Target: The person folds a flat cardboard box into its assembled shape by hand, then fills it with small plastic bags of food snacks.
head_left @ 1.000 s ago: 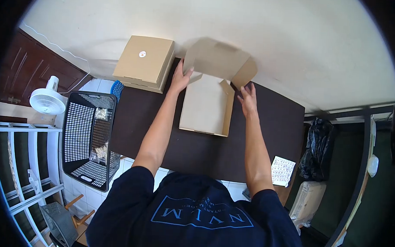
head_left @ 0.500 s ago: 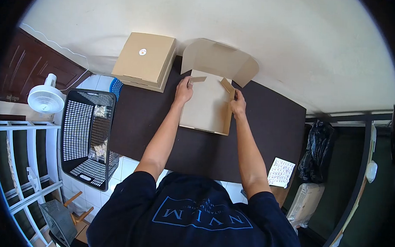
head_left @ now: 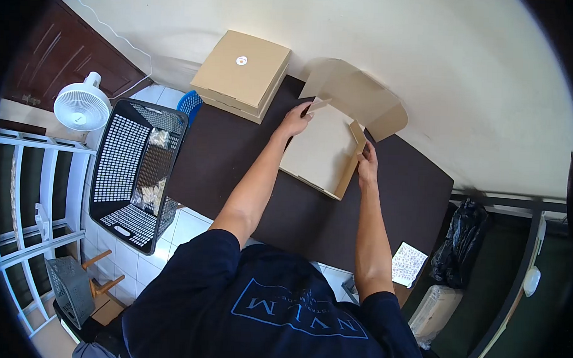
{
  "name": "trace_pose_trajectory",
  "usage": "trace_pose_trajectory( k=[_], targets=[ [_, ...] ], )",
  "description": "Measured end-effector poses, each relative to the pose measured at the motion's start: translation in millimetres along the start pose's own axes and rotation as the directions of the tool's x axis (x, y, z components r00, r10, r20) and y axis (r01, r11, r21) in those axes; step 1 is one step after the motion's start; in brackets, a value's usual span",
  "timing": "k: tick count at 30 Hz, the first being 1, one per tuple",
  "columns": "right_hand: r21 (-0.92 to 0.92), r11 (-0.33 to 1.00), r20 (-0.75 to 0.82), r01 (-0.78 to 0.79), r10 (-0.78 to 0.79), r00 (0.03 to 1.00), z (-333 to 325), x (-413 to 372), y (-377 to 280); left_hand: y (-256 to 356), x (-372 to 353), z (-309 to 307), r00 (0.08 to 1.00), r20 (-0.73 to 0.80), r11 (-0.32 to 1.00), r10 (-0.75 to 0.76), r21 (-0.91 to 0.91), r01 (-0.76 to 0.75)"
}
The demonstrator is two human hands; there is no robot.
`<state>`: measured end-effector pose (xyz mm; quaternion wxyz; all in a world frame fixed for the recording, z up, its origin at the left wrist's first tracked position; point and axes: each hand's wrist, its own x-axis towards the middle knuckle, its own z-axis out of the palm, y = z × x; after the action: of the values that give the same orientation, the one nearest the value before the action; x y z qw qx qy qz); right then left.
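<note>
A brown cardboard box (head_left: 318,150) lies open on the dark table, its lid (head_left: 359,93) raised at the back against the wall. My left hand (head_left: 296,120) is closed on the box's left side wall near the back corner, beside a small folded flap (head_left: 319,105). On the opposite side, my right hand (head_left: 367,164) grips the right side wall from outside, its thumb near the top edge. Another corner flap (head_left: 356,131) angles inward there. The inside bottom of the box is bare.
Closed cardboard boxes (head_left: 243,70) are stacked at the table's back left. A black plastic crate (head_left: 124,230) holding packets stands left of the dark table (head_left: 230,152). A sticker sheet (head_left: 408,264) lies at the right front edge. A white fan (head_left: 82,105) stands beyond the crate.
My view has turned, so the table and its contents appear rotated and shifted rightward. Both hands keep hold of the box's side walls.
</note>
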<state>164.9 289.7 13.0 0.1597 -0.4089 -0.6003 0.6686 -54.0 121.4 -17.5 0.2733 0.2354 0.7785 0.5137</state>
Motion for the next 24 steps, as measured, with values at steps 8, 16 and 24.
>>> trace_pose_trajectory(
  k=[8, 16, 24],
  targets=[
    [-0.409, 0.911, 0.004, 0.053, -0.057, 0.998, -13, 33, 11, 3, -33, 1, 0.985, -0.171, 1.0, 0.008, -0.011, -0.01],
    [-0.54, 0.802, -0.057, 0.257, -0.339, 0.939, -7, 15, 6, 14, -158, -20, 0.87, -0.483, 0.914, -0.102, -0.39, -0.11],
    [-0.064, 0.989, -0.085, 0.131, -0.136, 0.987, -36, -109, 43, -62, -356, -43, 0.733, -0.631, 0.897, -0.254, -0.436, -0.064]
  ],
)
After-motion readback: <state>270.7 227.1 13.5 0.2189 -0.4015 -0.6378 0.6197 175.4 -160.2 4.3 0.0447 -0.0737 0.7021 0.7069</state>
